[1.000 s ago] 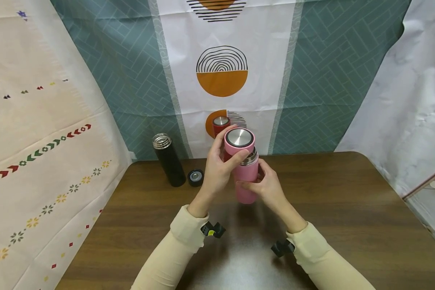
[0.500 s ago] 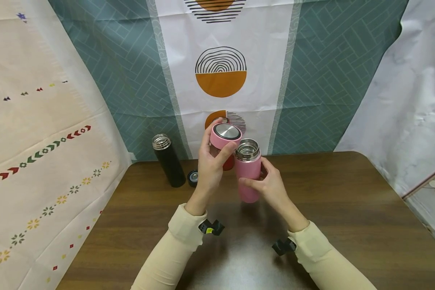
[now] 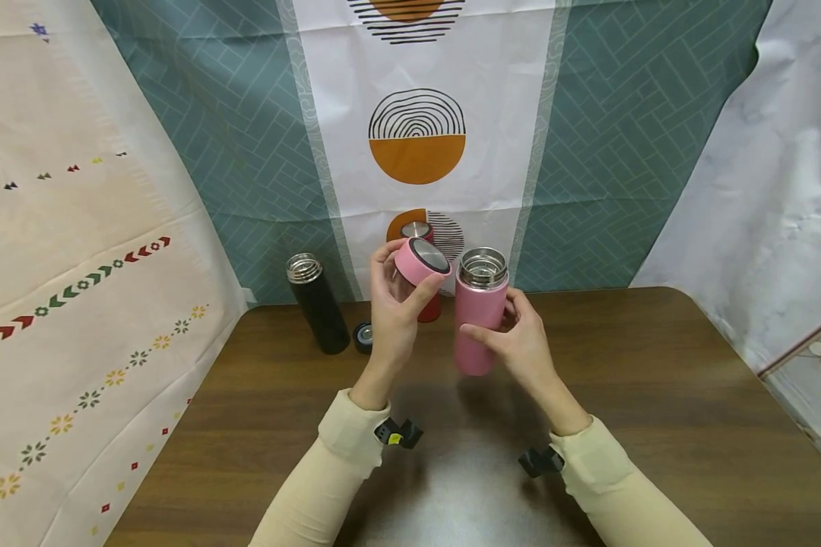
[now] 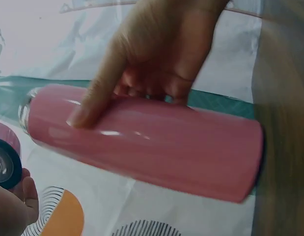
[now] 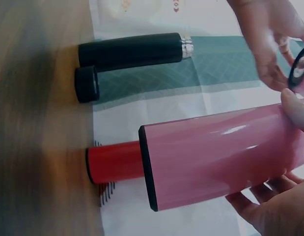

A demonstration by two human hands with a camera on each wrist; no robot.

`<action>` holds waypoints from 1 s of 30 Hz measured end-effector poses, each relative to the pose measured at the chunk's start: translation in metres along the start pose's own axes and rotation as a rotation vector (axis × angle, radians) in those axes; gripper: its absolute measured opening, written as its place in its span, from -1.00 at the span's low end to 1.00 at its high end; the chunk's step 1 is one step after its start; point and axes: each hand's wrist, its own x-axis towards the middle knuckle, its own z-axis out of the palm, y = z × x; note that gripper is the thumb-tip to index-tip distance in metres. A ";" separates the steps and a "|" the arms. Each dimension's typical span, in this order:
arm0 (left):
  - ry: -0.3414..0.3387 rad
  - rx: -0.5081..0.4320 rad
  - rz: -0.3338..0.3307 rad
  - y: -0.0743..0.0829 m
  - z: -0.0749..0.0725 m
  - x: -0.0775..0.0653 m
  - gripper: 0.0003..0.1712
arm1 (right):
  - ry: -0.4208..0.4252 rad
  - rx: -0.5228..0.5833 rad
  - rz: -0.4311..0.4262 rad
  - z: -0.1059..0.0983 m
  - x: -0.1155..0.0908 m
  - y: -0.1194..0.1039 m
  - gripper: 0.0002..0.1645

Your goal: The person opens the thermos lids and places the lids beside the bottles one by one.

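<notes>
Left hand (image 3: pixel 393 313) pinches pink lid (image 3: pixel 413 264) ×1 | right hand (image 3: pixel 525 346) grips pink bottle (image 3: pixel 480 305) ×1 | far: black bottle (image 3: pixel 320 312) ×1, red bottle (image 5: pixel 116 162) ×1, cap (image 5: pixel 85 84) ×1

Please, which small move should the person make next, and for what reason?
I would probably lower the pink lid onto the table. The left hand holds it apart from the open pink bottle, which the right hand grips, so both hands are busy. The black bottle also stands open, with its black lid on the table beside it.
</notes>
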 end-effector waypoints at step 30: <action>-0.091 0.204 -0.162 -0.039 -0.014 -0.009 -0.09 | 0.069 -0.056 -0.021 -0.025 0.007 -0.009 -0.11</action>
